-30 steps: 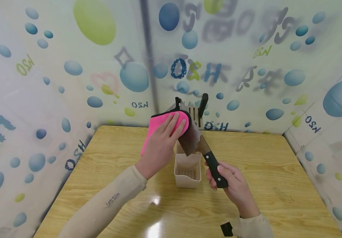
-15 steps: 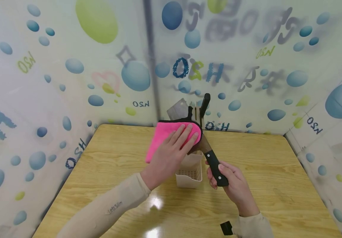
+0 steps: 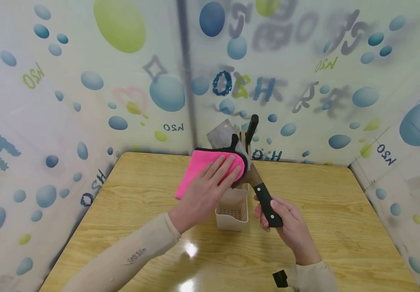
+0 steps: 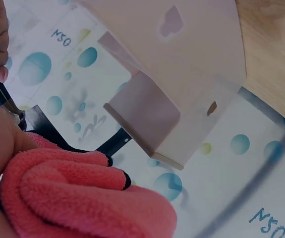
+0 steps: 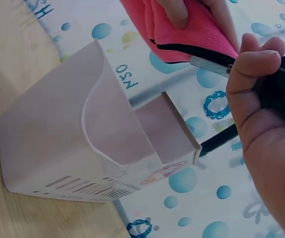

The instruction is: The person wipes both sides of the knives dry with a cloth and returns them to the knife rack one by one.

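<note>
In the head view my right hand (image 3: 293,227) grips the black riveted handle of a cleaver (image 3: 268,207), which points up and to the left. My left hand (image 3: 206,188) holds a bright pink cloth (image 3: 193,172) with black edging round the blade, fingers spread on its upper side. A far corner of the blade shows past the cloth; its middle is covered. In the right wrist view, the left hand's thumb and fingers pinch the folded cloth (image 5: 197,29) on both sides of the blade. The left wrist view shows the cloth (image 4: 107,198) bunched in thick folds.
Below the cleaver stands a beige plastic knife holder (image 3: 231,222) with a perforated front compartment. Another black-handled knife (image 3: 252,129) stands in its rear slots. A small black piece (image 3: 280,279) shows by the right sleeve. Patterned walls enclose the wooden table (image 3: 140,178).
The left hand and cloth have slid along the blade toward the handle, baring the blade's far corner. The right hand still grips the handle, shifted very slightly to the right.
</note>
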`<state>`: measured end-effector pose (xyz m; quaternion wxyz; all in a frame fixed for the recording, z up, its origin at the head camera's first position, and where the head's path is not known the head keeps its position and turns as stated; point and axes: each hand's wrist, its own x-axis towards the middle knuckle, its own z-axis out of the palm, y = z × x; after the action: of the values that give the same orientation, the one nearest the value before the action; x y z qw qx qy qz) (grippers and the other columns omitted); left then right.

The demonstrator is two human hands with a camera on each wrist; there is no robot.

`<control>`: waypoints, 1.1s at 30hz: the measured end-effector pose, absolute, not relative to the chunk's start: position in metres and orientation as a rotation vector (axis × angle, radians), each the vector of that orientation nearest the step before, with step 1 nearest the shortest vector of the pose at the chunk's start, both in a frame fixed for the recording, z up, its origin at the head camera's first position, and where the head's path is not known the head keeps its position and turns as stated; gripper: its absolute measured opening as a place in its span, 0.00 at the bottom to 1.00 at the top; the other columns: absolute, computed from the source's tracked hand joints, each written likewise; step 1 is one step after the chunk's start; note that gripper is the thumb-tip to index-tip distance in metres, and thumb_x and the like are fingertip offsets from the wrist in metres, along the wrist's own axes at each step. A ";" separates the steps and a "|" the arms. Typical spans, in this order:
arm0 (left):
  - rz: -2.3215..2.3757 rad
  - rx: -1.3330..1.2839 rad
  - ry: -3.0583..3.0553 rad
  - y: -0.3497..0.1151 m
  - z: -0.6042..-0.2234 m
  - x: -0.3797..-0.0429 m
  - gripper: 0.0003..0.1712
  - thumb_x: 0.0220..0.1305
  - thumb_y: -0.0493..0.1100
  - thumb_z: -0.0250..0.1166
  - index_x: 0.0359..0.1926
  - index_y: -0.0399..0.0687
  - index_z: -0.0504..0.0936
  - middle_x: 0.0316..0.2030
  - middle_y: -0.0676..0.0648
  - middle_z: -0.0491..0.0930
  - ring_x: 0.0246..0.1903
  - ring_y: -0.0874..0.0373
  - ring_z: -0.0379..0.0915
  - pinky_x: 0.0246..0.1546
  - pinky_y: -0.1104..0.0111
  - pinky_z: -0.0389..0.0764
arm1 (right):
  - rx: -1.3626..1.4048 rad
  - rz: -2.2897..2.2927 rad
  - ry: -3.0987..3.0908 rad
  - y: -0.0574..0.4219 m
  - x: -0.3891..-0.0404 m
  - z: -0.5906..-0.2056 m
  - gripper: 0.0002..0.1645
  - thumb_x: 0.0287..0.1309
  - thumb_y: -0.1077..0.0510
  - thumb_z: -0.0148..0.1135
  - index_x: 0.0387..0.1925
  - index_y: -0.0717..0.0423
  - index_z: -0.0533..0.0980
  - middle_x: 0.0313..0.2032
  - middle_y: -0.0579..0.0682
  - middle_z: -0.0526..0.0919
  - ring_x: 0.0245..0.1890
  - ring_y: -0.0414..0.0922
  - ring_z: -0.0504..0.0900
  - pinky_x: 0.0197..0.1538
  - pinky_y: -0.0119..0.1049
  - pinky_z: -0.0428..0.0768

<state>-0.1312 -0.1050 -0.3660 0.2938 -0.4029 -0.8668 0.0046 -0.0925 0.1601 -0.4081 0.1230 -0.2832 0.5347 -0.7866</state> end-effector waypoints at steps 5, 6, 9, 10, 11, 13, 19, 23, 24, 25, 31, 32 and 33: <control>0.061 -1.019 -2.294 -0.116 -0.366 -0.135 0.39 0.62 0.26 0.61 0.75 0.38 0.67 0.76 0.35 0.62 0.76 0.40 0.58 0.78 0.55 0.59 | -0.775 -2.265 1.667 0.162 -0.092 -0.403 0.23 0.83 0.62 0.35 0.60 0.54 0.78 0.40 0.48 0.85 0.29 0.36 0.81 0.30 0.26 0.79; 0.071 -1.008 -2.291 -0.118 -0.367 -0.136 0.39 0.62 0.26 0.60 0.75 0.37 0.67 0.76 0.35 0.62 0.76 0.41 0.58 0.78 0.55 0.59 | -0.756 -2.261 1.685 0.162 -0.092 -0.402 0.22 0.83 0.62 0.37 0.60 0.53 0.78 0.40 0.48 0.85 0.28 0.37 0.81 0.30 0.27 0.78; 0.066 -0.984 -2.291 -0.126 -0.369 -0.139 0.41 0.58 0.26 0.60 0.75 0.36 0.67 0.75 0.34 0.63 0.75 0.40 0.60 0.78 0.55 0.59 | -0.695 -2.245 1.749 0.162 -0.092 -0.400 0.19 0.81 0.63 0.43 0.58 0.53 0.79 0.39 0.48 0.85 0.28 0.37 0.80 0.29 0.28 0.78; 0.056 -0.980 -2.292 -0.129 -0.370 -0.139 0.41 0.57 0.26 0.61 0.75 0.36 0.67 0.75 0.34 0.63 0.75 0.40 0.60 0.78 0.55 0.59 | -0.673 -2.239 1.782 0.162 -0.092 -0.399 0.18 0.81 0.64 0.44 0.58 0.53 0.79 0.39 0.48 0.85 0.27 0.37 0.80 0.29 0.29 0.78; 0.046 -0.974 -2.294 -0.132 -0.371 -0.140 0.42 0.56 0.26 0.61 0.75 0.36 0.67 0.75 0.33 0.64 0.74 0.39 0.61 0.77 0.55 0.60 | -0.648 -2.231 1.817 0.162 -0.092 -0.398 0.17 0.80 0.64 0.46 0.57 0.52 0.79 0.39 0.48 0.86 0.27 0.37 0.80 0.29 0.29 0.79; 0.017 -0.967 -2.297 -0.137 -0.373 -0.141 0.43 0.54 0.25 0.61 0.74 0.36 0.68 0.74 0.33 0.65 0.74 0.39 0.62 0.77 0.54 0.62 | -0.605 -2.210 1.895 0.163 -0.093 -0.397 0.16 0.79 0.64 0.48 0.56 0.52 0.80 0.39 0.48 0.87 0.27 0.38 0.80 0.28 0.30 0.80; -0.033 -0.952 -2.328 -0.153 -0.386 -0.144 0.43 0.53 0.23 0.63 0.73 0.35 0.69 0.72 0.31 0.67 0.71 0.37 0.66 0.74 0.52 0.67 | -0.546 -2.148 2.072 0.166 -0.095 -0.391 0.13 0.78 0.62 0.52 0.53 0.59 0.81 0.39 0.49 0.87 0.24 0.42 0.80 0.29 0.34 0.83; -0.030 -0.932 -2.368 -0.166 -0.399 -0.146 0.42 0.52 0.23 0.64 0.72 0.35 0.71 0.71 0.31 0.68 0.70 0.36 0.67 0.71 0.51 0.70 | -0.531 -2.146 2.138 0.166 -0.097 -0.385 0.14 0.77 0.63 0.53 0.55 0.67 0.79 0.39 0.50 0.87 0.25 0.44 0.81 0.29 0.36 0.85; -0.029 -0.925 -2.380 -0.168 -0.403 -0.146 0.42 0.53 0.23 0.63 0.72 0.34 0.71 0.71 0.31 0.68 0.69 0.36 0.68 0.71 0.51 0.71 | -0.513 -2.144 2.153 0.166 -0.097 -0.383 0.15 0.77 0.62 0.54 0.56 0.69 0.78 0.39 0.50 0.87 0.25 0.44 0.81 0.29 0.36 0.86; -0.026 -0.920 -2.390 -0.171 -0.407 -0.146 0.41 0.53 0.23 0.63 0.72 0.34 0.71 0.71 0.31 0.69 0.69 0.36 0.68 0.71 0.51 0.71 | -0.492 -2.140 2.170 0.166 -0.097 -0.382 0.17 0.77 0.62 0.54 0.56 0.71 0.78 0.39 0.50 0.87 0.25 0.44 0.81 0.29 0.36 0.86; 0.024 -0.893 -2.442 -0.184 -0.425 -0.143 0.37 0.59 0.25 0.63 0.71 0.34 0.72 0.69 0.31 0.71 0.68 0.38 0.70 0.68 0.51 0.74 | -0.442 -2.127 2.248 0.168 -0.099 -0.373 0.19 0.77 0.61 0.55 0.56 0.75 0.77 0.37 0.48 0.88 0.25 0.43 0.82 0.29 0.37 0.86; 0.034 -0.890 -2.450 -0.186 -0.428 -0.143 0.36 0.59 0.25 0.63 0.71 0.34 0.72 0.69 0.31 0.71 0.68 0.38 0.70 0.68 0.51 0.75 | -0.447 -2.129 2.254 0.169 -0.099 -0.371 0.19 0.77 0.61 0.55 0.56 0.75 0.77 0.37 0.48 0.88 0.24 0.43 0.83 0.29 0.37 0.87; 0.044 -0.888 -2.464 -0.188 -0.431 -0.142 0.37 0.59 0.25 0.63 0.71 0.34 0.72 0.69 0.32 0.71 0.68 0.38 0.70 0.67 0.51 0.76 | -0.450 -2.126 2.266 0.169 -0.100 -0.370 0.19 0.77 0.61 0.56 0.56 0.76 0.77 0.36 0.48 0.88 0.24 0.43 0.83 0.28 0.37 0.87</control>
<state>-0.1419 -0.1880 -0.4308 0.2582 -0.3275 -0.9087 0.0161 -0.0997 0.1691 -0.3702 0.0009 -0.1433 0.7218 -0.6771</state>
